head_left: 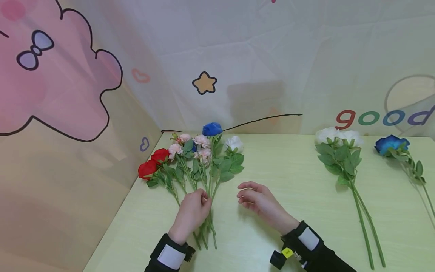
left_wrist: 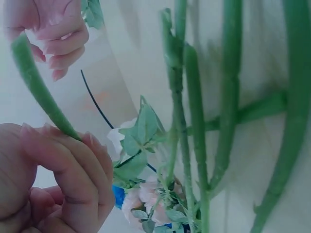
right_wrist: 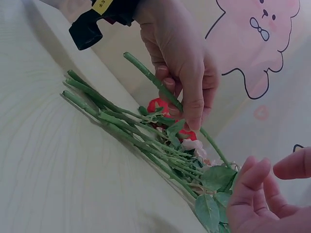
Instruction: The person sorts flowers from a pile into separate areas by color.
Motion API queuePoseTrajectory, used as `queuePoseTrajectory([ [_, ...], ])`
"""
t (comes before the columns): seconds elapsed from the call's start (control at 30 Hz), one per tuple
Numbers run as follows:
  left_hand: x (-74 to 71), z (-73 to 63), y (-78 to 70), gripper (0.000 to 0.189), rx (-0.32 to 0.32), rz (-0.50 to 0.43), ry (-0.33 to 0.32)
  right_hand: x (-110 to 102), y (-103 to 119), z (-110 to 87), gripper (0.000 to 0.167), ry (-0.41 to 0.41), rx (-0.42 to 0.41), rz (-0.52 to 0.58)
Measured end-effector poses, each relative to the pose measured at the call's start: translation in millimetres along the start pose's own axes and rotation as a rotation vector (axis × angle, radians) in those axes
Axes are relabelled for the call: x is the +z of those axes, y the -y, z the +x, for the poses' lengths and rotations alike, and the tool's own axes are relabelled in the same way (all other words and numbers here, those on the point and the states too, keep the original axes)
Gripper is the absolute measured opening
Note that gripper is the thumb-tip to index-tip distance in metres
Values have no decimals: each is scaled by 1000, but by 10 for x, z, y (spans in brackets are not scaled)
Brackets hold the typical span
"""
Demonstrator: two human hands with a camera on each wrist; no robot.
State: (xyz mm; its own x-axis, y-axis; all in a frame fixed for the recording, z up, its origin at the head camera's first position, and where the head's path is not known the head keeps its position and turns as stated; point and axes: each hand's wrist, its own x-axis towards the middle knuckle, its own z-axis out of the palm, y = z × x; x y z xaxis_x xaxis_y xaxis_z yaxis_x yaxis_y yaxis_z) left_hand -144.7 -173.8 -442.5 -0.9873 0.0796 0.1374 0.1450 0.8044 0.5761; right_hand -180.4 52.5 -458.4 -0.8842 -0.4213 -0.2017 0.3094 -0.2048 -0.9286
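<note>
My left hand (head_left: pixel 193 211) pinches one green flower stem (right_wrist: pixel 148 74) between thumb and fingers. In the right wrist view that stem is raised above the other stems; which bloom it carries I cannot tell. Around the hand lie artificial flowers: red roses (head_left: pixel 147 169), pale pink flowers (head_left: pixel 202 155), a blue rose (head_left: pixel 212 129) and a white rose (head_left: pixel 234 143). Their lower stems (left_wrist: pixel 233 82) gather below the left hand. My right hand (head_left: pixel 261 204) is to the right of this bunch, fingers loosely bent, holding nothing. Its fingertips are apart from the leaves in the head view.
White roses (head_left: pixel 340 138) with crossing stems lie on the right of the pale table (head_left: pixel 282 162). Farther right is another blue rose (head_left: pixel 392 145). A printed cloth (head_left: pixel 258 56) stands behind the table and along its left side.
</note>
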Motion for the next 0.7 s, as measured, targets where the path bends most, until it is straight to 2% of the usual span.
queuePoseTrajectory([
  [0.23, 1, -17, -113, 10, 56, -4, -45, -142, 52, -47, 26, -22, -11, -23],
  [0.4, 34, 10, -238, 10, 74, -36, -62, -261, 111, -85, 28, -57, -11, -50],
  [0.7, 269, 138, -589, 11, 130, -132, -47, -503, 225, -208, 27, -100, -43, -92],
])
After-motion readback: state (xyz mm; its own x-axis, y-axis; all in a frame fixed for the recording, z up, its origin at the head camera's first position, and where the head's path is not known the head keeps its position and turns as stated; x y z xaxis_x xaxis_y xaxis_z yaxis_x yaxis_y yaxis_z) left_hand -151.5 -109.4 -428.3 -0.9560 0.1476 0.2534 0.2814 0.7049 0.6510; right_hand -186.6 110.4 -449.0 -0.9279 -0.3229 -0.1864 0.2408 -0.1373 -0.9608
